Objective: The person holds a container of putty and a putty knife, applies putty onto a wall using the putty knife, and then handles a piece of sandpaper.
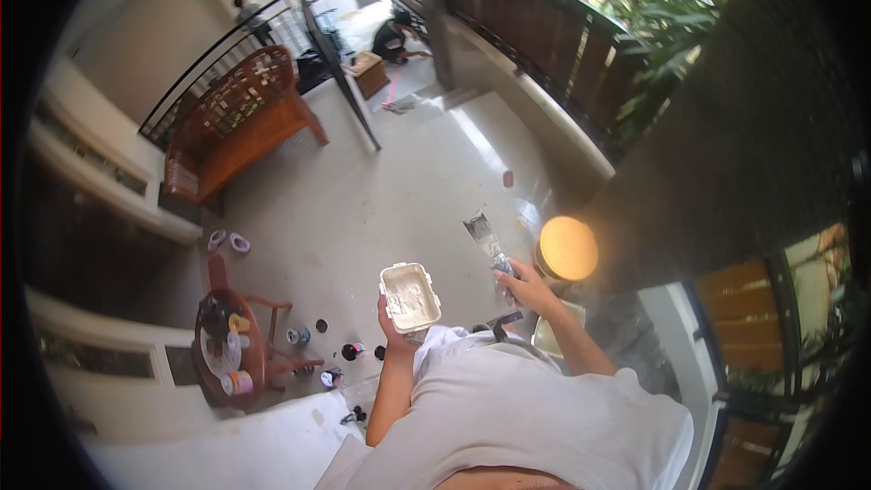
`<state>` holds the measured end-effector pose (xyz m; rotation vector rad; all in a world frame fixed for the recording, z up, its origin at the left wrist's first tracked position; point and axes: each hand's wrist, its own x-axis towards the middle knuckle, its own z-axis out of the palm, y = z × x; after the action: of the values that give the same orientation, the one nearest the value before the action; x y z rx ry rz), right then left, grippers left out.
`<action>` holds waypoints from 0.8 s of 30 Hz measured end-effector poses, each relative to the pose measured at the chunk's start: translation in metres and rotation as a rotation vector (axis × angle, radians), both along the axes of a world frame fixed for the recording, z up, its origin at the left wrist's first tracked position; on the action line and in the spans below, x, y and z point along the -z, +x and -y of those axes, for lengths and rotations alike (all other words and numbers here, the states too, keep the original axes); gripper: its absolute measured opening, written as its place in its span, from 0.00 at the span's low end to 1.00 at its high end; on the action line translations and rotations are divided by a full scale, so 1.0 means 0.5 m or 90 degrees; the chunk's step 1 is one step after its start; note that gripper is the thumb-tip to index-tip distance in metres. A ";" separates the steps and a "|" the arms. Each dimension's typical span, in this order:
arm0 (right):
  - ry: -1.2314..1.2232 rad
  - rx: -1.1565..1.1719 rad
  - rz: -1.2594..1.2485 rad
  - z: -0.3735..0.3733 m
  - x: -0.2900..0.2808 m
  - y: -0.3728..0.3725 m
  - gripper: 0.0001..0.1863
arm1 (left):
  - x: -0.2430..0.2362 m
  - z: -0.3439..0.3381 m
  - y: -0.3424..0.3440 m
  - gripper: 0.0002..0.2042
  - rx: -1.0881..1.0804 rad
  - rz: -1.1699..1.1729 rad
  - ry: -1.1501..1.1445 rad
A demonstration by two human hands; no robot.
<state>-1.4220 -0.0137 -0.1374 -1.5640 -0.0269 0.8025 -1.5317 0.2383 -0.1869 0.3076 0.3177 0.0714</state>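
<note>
My left hand (392, 325) grips a white rectangular plastic tub (410, 298) from the side, with pale, paste-like material coating its inside. In my right hand (526, 289) is a putty knife (481, 233), held by its handle with the smeared metal blade pointing up and away from me. A round yellow-topped bucket (567, 248) stands just beyond that hand, and a pale container (547, 334) is partly hidden behind my shirt and right arm.
A round wooden table (207, 365) with cans stands lower left, several cans (352, 352) on the floor beside it. Sandals (239, 241), a wooden bench (236, 163) and a railing (367, 122) are left; a crouching person (395, 41) is far back; a dark wall (708, 172) is right.
</note>
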 end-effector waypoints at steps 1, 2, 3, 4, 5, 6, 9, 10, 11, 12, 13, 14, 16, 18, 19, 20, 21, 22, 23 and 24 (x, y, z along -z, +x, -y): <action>-0.050 0.007 0.086 0.002 0.061 0.002 0.10 | 0.001 -0.006 0.013 0.30 0.032 -0.010 -0.014; -0.054 0.035 0.080 0.006 0.073 0.011 0.10 | 0.014 -0.007 0.043 0.30 0.060 -0.015 -0.016; -0.084 0.045 0.079 0.010 0.083 0.020 0.10 | 0.031 -0.006 0.069 0.30 0.077 -0.017 -0.032; -0.112 0.053 0.080 0.009 0.090 0.036 0.09 | 0.047 -0.009 0.099 0.31 0.091 -0.016 -0.046; -0.118 0.081 0.073 0.004 0.085 0.046 0.09 | 0.057 -0.015 0.128 0.31 0.120 -0.021 -0.051; -0.102 0.093 0.046 -0.002 0.075 0.055 0.09 | 0.067 -0.020 0.159 0.31 0.145 -0.033 -0.064; -0.079 0.135 0.010 -0.002 0.071 0.092 0.12 | 0.072 -0.022 0.270 0.31 0.234 -0.049 -0.082; -0.065 0.140 0.010 -0.003 0.070 0.115 0.15 | 0.071 -0.022 0.320 0.30 0.275 -0.046 -0.079; -0.064 0.170 0.005 -0.018 0.069 0.125 0.15 | 0.089 -0.044 0.353 0.30 0.304 -0.051 -0.077; -0.065 0.198 0.001 -0.026 0.065 0.140 0.20 | 0.118 -0.064 0.390 0.31 0.343 -0.054 -0.074; -0.072 0.232 -0.001 -0.032 0.060 0.153 0.26 | 0.134 -0.073 0.430 0.32 0.389 -0.054 -0.075; -0.079 0.277 0.002 -0.036 0.068 0.180 0.26 | 0.134 -0.075 0.483 0.32 0.434 -0.050 -0.079; -0.045 0.370 0.008 -0.063 0.097 0.226 0.33 | 0.122 -0.089 0.563 0.32 0.460 -0.068 -0.025; 0.022 0.469 0.063 -0.108 0.041 0.289 0.33 | 0.083 -0.088 0.642 0.32 0.497 -0.063 -0.015; 0.036 0.509 0.098 -0.123 0.039 0.303 0.32 | 0.099 -0.088 0.673 0.32 0.535 -0.051 -0.005; 0.051 0.550 0.133 -0.143 0.037 0.311 0.32 | 0.109 -0.092 0.705 0.31 0.573 -0.039 0.007; 0.055 0.587 0.160 -0.167 0.031 0.310 0.32 | 0.112 -0.098 0.733 0.31 0.633 -0.029 0.018; 0.034 0.629 0.189 -0.193 0.020 0.299 0.30 | 0.115 -0.105 0.750 0.31 0.688 -0.020 0.028; 0.042 0.688 0.218 -0.213 0.019 0.285 0.29 | 0.128 -0.106 0.773 0.30 0.731 0.025 0.031; 0.050 0.746 0.250 -0.229 0.018 0.279 0.27 | 0.135 -0.093 0.800 0.30 0.769 0.031 0.029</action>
<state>-1.2826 0.1007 -0.1465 -1.3308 0.5183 -0.4187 -1.1316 0.2847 -0.2542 0.4995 0.0429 -1.1021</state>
